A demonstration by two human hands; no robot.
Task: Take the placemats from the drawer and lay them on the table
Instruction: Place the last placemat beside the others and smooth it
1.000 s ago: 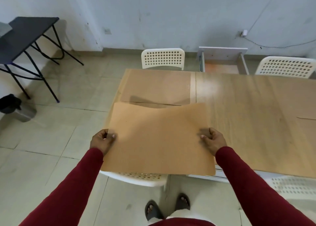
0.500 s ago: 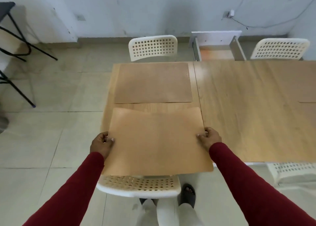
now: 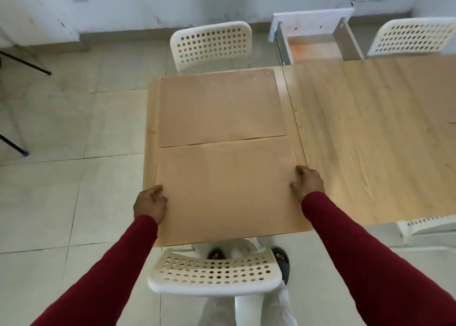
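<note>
A tan placemat [image 3: 227, 190] lies flat at the near left end of the wooden table [image 3: 370, 133]. My left hand [image 3: 149, 203] grips its left edge and my right hand [image 3: 308, 183] grips its right edge. Its near edge overhangs the table front slightly. A second tan placemat [image 3: 219, 106] lies flat just beyond it, their edges almost touching. Past the table's far edge the white drawer [image 3: 313, 19] stands pulled open, and its inside shows an orange-tan bottom.
One white perforated chair [image 3: 212, 271] stands right in front of my legs. A second one [image 3: 212, 43] is at the far side, a third [image 3: 412, 36] at the far right, and a fourth [image 3: 424, 225] at the near right. Black stand legs [image 3: 14, 143] are on the left floor.
I have moved the placemat forward and lowered it from the air onto the table's near end, below the first mat. My view has stepped closer to the table.
</note>
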